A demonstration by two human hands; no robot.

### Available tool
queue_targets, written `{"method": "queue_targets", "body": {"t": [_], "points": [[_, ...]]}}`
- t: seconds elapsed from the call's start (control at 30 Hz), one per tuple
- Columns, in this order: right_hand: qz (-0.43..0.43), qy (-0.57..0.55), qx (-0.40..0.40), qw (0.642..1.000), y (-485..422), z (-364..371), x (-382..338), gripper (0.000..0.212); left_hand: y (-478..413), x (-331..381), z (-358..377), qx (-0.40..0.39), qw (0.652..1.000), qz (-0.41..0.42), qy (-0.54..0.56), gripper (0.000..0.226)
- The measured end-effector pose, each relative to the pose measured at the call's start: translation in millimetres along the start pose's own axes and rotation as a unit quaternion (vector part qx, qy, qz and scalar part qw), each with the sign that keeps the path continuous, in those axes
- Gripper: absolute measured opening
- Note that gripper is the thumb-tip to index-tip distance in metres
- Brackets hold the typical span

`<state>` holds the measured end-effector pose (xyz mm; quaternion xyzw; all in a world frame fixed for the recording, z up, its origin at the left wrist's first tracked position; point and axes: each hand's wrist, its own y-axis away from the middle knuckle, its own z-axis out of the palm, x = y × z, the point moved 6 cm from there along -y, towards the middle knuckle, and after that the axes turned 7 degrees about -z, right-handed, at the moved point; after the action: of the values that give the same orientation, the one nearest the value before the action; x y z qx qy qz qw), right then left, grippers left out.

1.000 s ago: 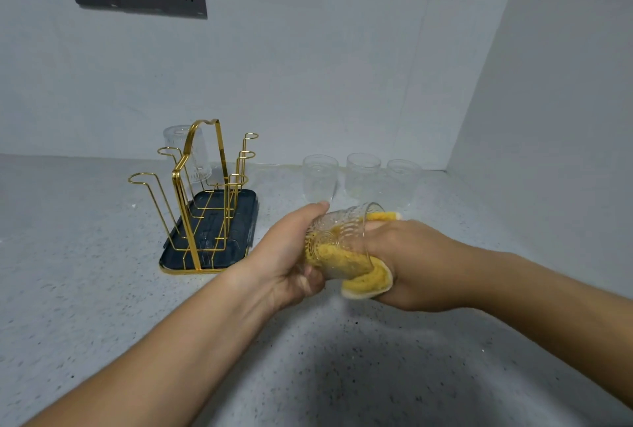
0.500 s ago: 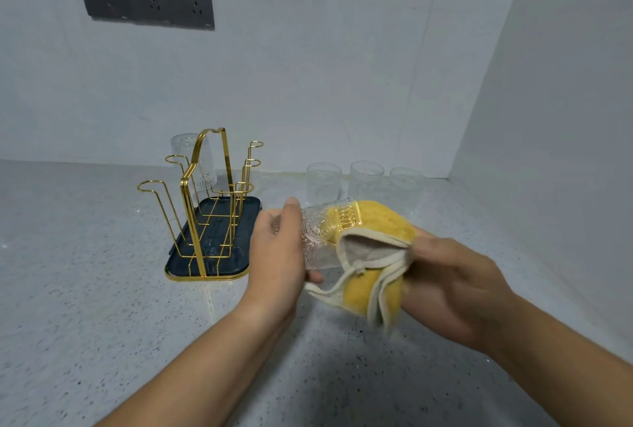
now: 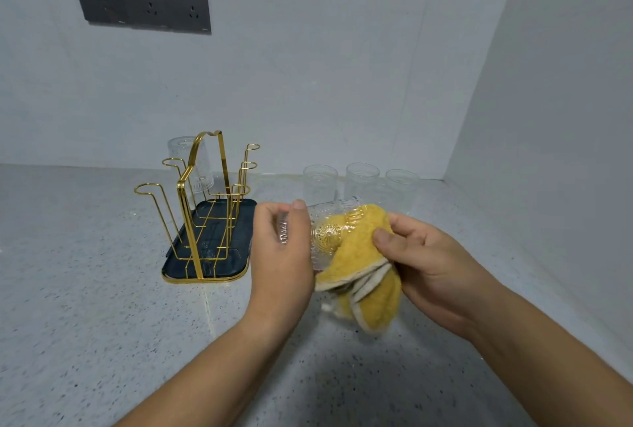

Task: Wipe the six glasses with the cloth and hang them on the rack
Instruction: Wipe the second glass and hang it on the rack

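Note:
My left hand (image 3: 282, 255) grips a clear embossed glass (image 3: 329, 231) lying on its side above the counter, its patterned base turned toward me. My right hand (image 3: 431, 262) pinches a yellow cloth (image 3: 363, 272) that drapes over the glass's right side and hangs below it. The gold wire rack (image 3: 205, 207) on a dark tray (image 3: 239, 262) stands to the left. One glass (image 3: 186, 152) hangs upside down on a far peg of the rack. Three upright glasses (image 3: 320, 183) (image 3: 362, 180) (image 3: 401, 185) stand in a row by the back wall.
A speckled grey counter (image 3: 85, 289) runs into a corner, with a white wall close on the right (image 3: 565, 152). A dark socket panel (image 3: 144, 2) sits high on the back wall.
The cloth has come out of the glass and now covers its outside. My right hand has pulled back to the right, and the glass's base has turned toward me.

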<state>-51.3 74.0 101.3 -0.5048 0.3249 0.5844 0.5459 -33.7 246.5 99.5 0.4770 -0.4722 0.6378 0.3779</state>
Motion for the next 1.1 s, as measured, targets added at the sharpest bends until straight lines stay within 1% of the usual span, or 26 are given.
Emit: {"method": "queue_targets", "body": {"t": [0.07,0.13,0.2,0.3,0.4,0.47,0.53,0.6,0.67,0.7,0.73,0.8,0.83,0.87,0.9,0.93,0.97,1.0,1.03,1.07,1.1], "points": [[-0.021,0.060,0.007,0.998,-1,-3,-3,0.049,0,-3,1,-0.007,1.000,0.005,-0.006,0.021],[-0.060,0.141,0.020,0.988,1,-3,-10,0.036,0,-6,3,-0.011,1.000,-0.004,-0.003,0.021],[-0.086,0.190,0.025,0.978,4,1,-13,0.031,3,-8,5,-0.012,1.000,-0.017,0.000,0.022],[-0.093,0.213,0.015,0.972,6,9,-13,0.035,8,-6,8,-0.010,1.000,-0.012,0.013,0.020],[-0.092,0.233,0.005,0.968,4,14,-16,0.038,7,1,6,0.001,1.000,0.018,0.005,0.015],[-0.092,0.242,-0.002,0.966,5,14,-16,0.036,6,4,6,0.000,0.999,0.035,-0.005,0.016],[-0.102,0.267,-0.007,0.958,5,14,-17,0.031,1,4,7,-0.017,1.000,0.022,0.002,0.021],[-0.113,0.298,-0.009,0.948,7,13,-16,0.024,-5,-2,11,-0.026,0.998,-0.047,0.022,0.025],[-0.125,0.326,-0.015,0.937,10,12,-14,0.018,-7,-11,17,-0.035,0.983,-0.169,0.059,0.024],[-0.131,0.344,-0.021,0.929,11,12,-14,0.019,-7,-17,20,-0.048,0.967,-0.239,0.080,0.025],[-0.138,0.371,-0.029,0.918,13,12,-12,0.022,-6,-24,23,-0.068,0.943,-0.312,0.097,0.026],[-0.174,0.452,-0.052,0.874,18,12,-11,0.036,-2,-37,31,-0.152,0.873,-0.445,0.126,0.026],[-0.189,0.489,-0.059,0.850,20,11,-10,0.042,2,-39,32,-0.189,0.842,-0.485,0.141,0.026],[-0.200,0.509,-0.060,0.835,21,9,-9,0.045,5,-40,33,-0.208,0.828,-0.499,0.148,0.028],[-0.203,0.504,-0.054,0.838,20,7,-9,0.045,6,-39,34,-0.207,0.827,-0.499,0.154,0.028],[-0.194,0.475,-0.032,0.858,20,4,-9,0.042,7,-34,34,-0.191,0.851,-0.465,0.152,0.024],[-0.178,0.426,0.003,0.887,18,1,-12,0.039,6,-27,33,-0.165,0.893,-0.392,0.144,0.022],[-0.156,0.369,0.034,0.916,15,-2,-13,0.036,6,-18,32,-0.141,0.939,-0.288,0.121,0.023],[-0.131,0.310,0.053,0.940,13,-4,-13,0.035,7,-11,29,-0.121,0.974,-0.170,0.085,0.026],[-0.109,0.262,0.056,0.957,11,-3,-14,0.037,9,-4,26,-0.102,0.992,-0.062,0.043,0.029],[-0.097,0.233,0.049,0.966,10,0,-16,0.038,10,-1,22,-0.079,0.997,0.022,0.003,0.030]]}}
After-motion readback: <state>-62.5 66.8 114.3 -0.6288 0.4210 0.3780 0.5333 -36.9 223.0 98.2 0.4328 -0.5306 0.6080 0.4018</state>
